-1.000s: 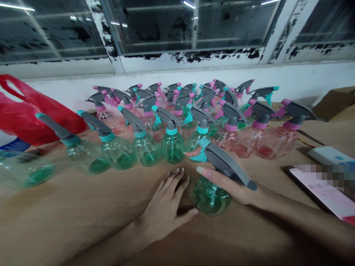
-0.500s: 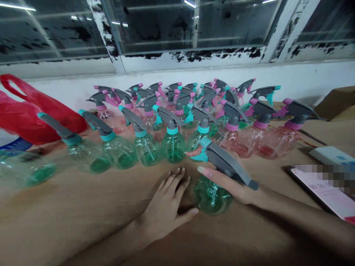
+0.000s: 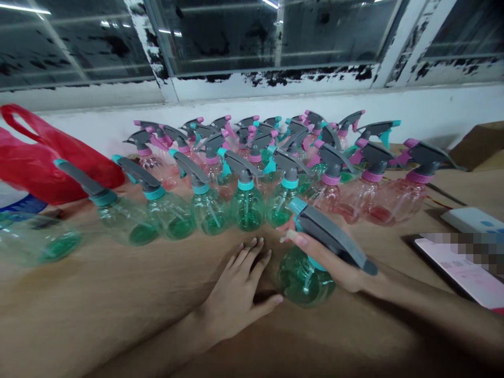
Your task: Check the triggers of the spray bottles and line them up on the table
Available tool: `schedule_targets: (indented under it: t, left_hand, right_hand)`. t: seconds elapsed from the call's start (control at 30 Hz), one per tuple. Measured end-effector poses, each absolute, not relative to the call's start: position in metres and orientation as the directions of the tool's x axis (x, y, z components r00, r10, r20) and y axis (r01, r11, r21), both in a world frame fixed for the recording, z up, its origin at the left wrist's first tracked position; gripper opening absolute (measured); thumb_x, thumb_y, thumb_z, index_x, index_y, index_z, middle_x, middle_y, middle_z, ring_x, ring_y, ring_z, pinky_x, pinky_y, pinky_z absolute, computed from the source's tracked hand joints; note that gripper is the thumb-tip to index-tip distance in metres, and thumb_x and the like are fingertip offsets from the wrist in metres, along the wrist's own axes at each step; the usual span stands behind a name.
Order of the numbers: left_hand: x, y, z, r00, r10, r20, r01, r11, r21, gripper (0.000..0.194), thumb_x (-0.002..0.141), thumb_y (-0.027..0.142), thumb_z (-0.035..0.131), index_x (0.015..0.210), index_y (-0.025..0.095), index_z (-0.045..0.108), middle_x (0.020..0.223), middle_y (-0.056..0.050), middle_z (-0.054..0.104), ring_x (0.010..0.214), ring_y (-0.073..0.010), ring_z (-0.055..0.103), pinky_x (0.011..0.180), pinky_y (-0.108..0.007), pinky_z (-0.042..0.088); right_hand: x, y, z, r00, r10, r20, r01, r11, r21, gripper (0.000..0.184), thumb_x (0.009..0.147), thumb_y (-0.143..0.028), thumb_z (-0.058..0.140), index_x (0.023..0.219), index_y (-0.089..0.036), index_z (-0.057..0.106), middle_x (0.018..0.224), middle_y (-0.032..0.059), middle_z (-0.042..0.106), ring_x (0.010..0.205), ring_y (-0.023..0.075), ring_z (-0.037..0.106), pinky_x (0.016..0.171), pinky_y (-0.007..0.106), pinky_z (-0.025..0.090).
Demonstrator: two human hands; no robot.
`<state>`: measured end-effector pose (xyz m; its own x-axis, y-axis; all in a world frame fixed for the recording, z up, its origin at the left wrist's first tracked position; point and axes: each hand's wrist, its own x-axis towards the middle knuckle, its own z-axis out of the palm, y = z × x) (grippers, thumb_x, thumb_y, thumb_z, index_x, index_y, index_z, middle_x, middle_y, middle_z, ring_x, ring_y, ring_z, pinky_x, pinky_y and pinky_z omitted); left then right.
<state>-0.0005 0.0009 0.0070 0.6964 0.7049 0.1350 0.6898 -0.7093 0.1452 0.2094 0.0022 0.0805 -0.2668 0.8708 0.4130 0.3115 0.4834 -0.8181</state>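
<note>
My right hand (image 3: 334, 262) is wrapped round the neck and trigger of a green spray bottle (image 3: 305, 281) with a grey and teal head. Its nozzle points up and to the left, and the thumb lies along the near side of the neck. Flat on the table, my left hand (image 3: 238, 294) rests with fingers stretched, just left of that bottle and holding nothing. Beyond the hands stands a front row of spray bottles: green ones with teal collars, such as the green bottle (image 3: 247, 210) in the middle, and pink ones (image 3: 389, 202) to the right.
Several more pink and green spray bottles (image 3: 214, 144) crowd behind the front row, near the wall. A red plastic bag (image 3: 79, 163) lies at the left. On the right are a phone (image 3: 459, 273), a white power strip (image 3: 474, 219) and a cardboard box (image 3: 482, 147).
The fingers of my right hand have drawn in, pulling the trigger back toward the neck. The held bottle has shifted slightly right. My left hand stays in place.
</note>
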Motion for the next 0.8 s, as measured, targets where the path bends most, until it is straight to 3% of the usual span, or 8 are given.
schedule_targets:
  t: [0.27, 0.4, 0.6, 0.8]
  left_hand:
    - [0.0013, 0.0011, 0.0086, 0.695, 0.71, 0.117, 0.695, -0.704, 0.145, 0.071, 0.087, 0.059, 0.05, 0.139, 0.011, 0.039, 0.146, -0.017, 0.035, 0.133, -0.0335, 0.031, 0.105, -0.051, 0.028]
    - [0.0008, 0.0012, 0.0068, 0.701, 0.701, 0.134, 0.686, -0.714, 0.143, 0.07, 0.087, 0.059, 0.05, 0.138, 0.012, 0.039, 0.146, -0.016, 0.034, 0.133, -0.033, 0.03, 0.106, -0.05, 0.028]
    - [-0.0005, 0.0012, 0.0053, 0.698, 0.7, 0.148, 0.683, -0.714, 0.153, 0.069, 0.087, 0.058, 0.05, 0.139, 0.013, 0.039, 0.145, -0.016, 0.036, 0.132, -0.0332, 0.031, 0.105, -0.051, 0.028]
    - [-0.0001, 0.0011, 0.0063, 0.697, 0.7, 0.156, 0.681, -0.714, 0.162, 0.069, 0.087, 0.058, 0.051, 0.139, 0.015, 0.038, 0.145, -0.015, 0.035, 0.133, -0.0327, 0.031, 0.106, -0.05, 0.028]
  right_hand:
    - [0.2076, 0.006, 0.0816, -0.259, 0.88, 0.398, 0.31, 0.466, -0.829, 0.028, 0.082, -0.043, 0.059, 0.103, -0.025, 0.062, 0.073, -0.0004, 0.063, 0.061, 0.0167, 0.059, 0.06, 0.033, 0.048]
    - [0.2076, 0.0041, 0.082, -0.243, 0.881, 0.405, 0.316, 0.467, -0.826, 0.027, 0.082, -0.041, 0.06, 0.103, -0.024, 0.062, 0.075, -0.0004, 0.063, 0.058, 0.0155, 0.056, 0.058, 0.033, 0.048]
    - [0.2078, 0.0036, 0.0821, -0.248, 0.87, 0.427, 0.302, 0.488, -0.819, 0.026, 0.082, -0.037, 0.06, 0.105, -0.025, 0.062, 0.089, 0.0013, 0.067, 0.072, 0.0176, 0.063, 0.068, 0.034, 0.051]
    - [0.2077, 0.005, 0.0818, -0.25, 0.858, 0.448, 0.286, 0.508, -0.812, 0.024, 0.083, -0.035, 0.06, 0.103, -0.024, 0.062, 0.093, 0.0009, 0.068, 0.072, 0.0165, 0.063, 0.067, 0.033, 0.051]
